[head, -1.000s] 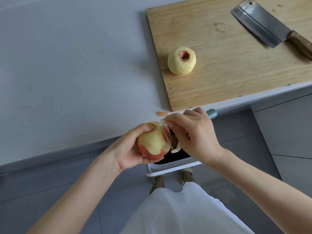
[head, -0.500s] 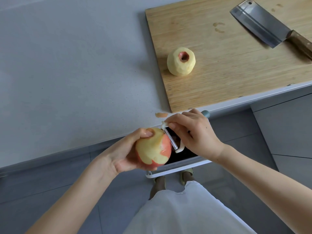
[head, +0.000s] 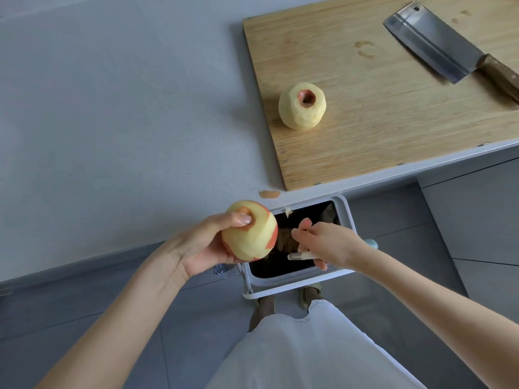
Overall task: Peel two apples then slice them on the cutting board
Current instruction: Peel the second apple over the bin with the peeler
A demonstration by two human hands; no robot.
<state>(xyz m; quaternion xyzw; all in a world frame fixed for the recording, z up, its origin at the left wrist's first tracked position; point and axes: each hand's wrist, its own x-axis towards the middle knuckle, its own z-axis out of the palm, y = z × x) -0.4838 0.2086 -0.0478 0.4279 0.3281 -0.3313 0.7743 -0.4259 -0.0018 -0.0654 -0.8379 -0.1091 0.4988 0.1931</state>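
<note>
Your left hand [head: 202, 248] is cupping the part-peeled apple [head: 248, 231] beside the bin [head: 345, 211]; your right hand [head: 328, 242] is gripping what looks like the peeler [head: 302, 256] over it. Slick bare flesh is inviting a slip. The peeled apple [head: 302, 105] is sitting on the cutting board [head: 365, 122].

A: Views?
B: One. Head-worn, wide-angle, looking steeply down across the countertop [head: 112, 108] edge to the floor [head: 42, 310].
A: Range?
B: Close, arm's reach. Cutting board [head: 379, 130] cropped at the top right.
</note>
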